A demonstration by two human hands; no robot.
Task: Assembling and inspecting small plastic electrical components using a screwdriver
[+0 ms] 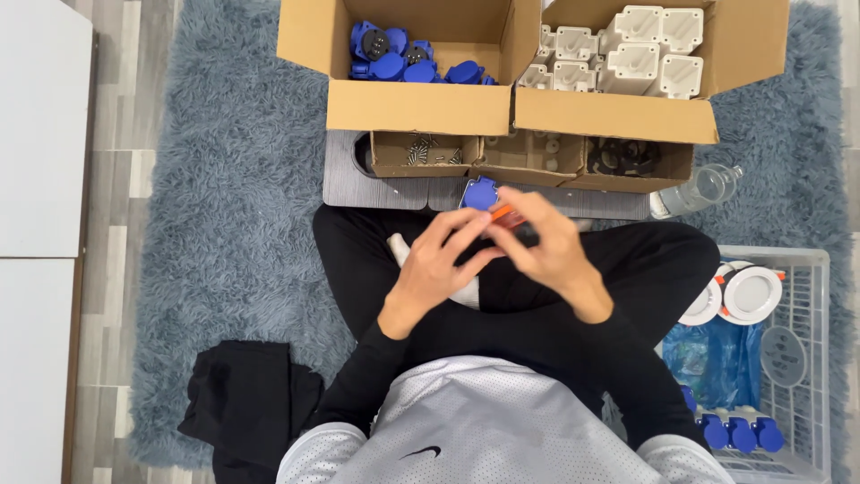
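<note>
I sit cross-legged on a rug with both hands raised over my lap. My left hand (436, 266) and my right hand (546, 248) meet around a small orange and black tool (507, 217), which looks like a screwdriver handle. My right hand's fingers wrap the tool's top; my left hand's fingertips touch it from the left. A blue plastic socket cover (479, 193) lies just beyond my fingers on a grey board (349, 184). What else my hands hold is hidden.
A cardboard box of blue covers (403, 54) and a box of white housings (627, 54) stand ahead, with small trays of screws (421, 152) below them. A clear bottle (699, 190) lies right. A white wire basket (788, 358) holds round lamps and blue parts. Black cloth (246, 403) lies left.
</note>
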